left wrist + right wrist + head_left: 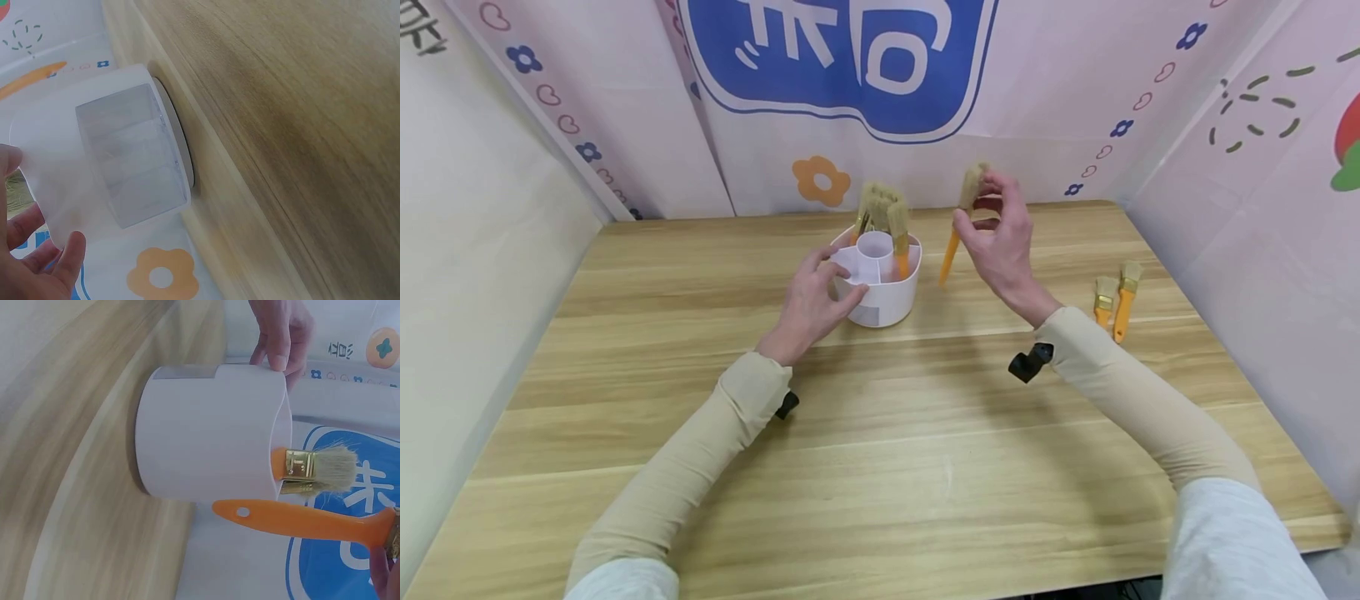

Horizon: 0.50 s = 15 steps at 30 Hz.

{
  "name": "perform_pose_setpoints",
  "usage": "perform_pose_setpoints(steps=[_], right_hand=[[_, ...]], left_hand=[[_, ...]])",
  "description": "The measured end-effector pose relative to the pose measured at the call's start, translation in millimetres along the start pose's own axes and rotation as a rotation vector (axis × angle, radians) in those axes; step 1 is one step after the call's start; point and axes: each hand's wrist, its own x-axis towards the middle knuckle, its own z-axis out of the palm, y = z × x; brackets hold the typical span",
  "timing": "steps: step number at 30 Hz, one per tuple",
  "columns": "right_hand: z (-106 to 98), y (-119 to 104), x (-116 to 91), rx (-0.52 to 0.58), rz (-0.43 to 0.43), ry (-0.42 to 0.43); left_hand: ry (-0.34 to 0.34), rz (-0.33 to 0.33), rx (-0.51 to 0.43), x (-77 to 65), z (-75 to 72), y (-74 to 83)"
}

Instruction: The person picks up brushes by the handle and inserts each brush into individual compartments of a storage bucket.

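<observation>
A white round organizer with inner compartments stands near the back of the table. Several bristle brushes with orange handles stand in it, bristles up. My left hand holds the organizer by its left rim; in the left wrist view its clear front panel faces the camera. Beside it on the right, my right hand pinches another brush near its metal band, the orange handle pointing down. In the right wrist view that handle overlaps the organizer's lower edge.
Two more orange-handled brushes, one and a partly covered one, lie on the wooden table at the right, by my right forearm. Printed sheets form walls at the back and both sides.
</observation>
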Motion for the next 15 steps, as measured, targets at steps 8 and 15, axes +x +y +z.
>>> perform_pose_setpoints(steps=[8, 15], right_hand=[[7.1, -5.9, 3.1, 0.094, -0.142, 0.035], [11.4, -15.5, 3.2, 0.156, -0.201, 0.044]], left_hand=[[0.009, 0.005, 0.0, -1.0, -0.3, -0.8], [0.011, 0.009, -0.003, -0.8, -0.5, -0.7]])
